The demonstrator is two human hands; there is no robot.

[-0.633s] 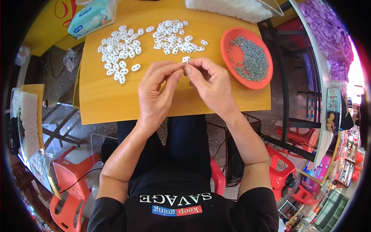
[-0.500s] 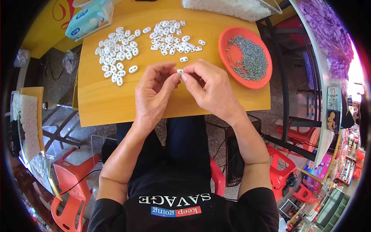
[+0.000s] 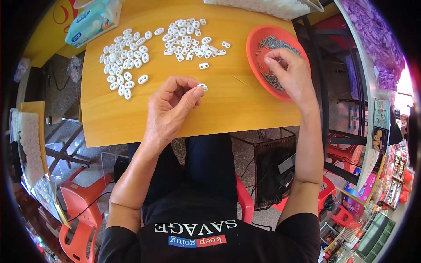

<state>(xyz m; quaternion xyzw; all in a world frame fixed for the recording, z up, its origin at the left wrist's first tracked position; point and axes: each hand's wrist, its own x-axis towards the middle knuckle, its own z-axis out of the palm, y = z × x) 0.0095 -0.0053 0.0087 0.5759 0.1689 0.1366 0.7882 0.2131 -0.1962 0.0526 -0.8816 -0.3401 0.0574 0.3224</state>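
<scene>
Between its thumb and forefinger my left hand [image 3: 171, 107] pinches a small white two-hole plastic piece [image 3: 203, 87], held above the table's near half. My right hand [image 3: 291, 74] is over the red plate [image 3: 251, 48], thumb and forefinger closed together; whatever is between them, if anything, is too small to make out. Small grey metal springs [image 3: 274, 43] lie heaped in that plate, partly hidden by the hand. One loose white piece [image 3: 204, 66] lies just beyond my left hand. Farther off are a group of oval white pieces [image 3: 127, 55] and another white group [image 3: 190, 41].
The yellow table [image 3: 144, 118] carries everything. A tissue pack [image 3: 94, 24] stands at its far left corner, and a tray of white items [image 3: 267, 6] at the far edge. A thin straight line or stick [image 3: 243, 82] shows near the plate. A red chair [image 3: 81, 197] stands left.
My right hand has left the white piece and moved right, over the plate of springs. My left hand keeps the piece. The view has shifted slightly.
</scene>
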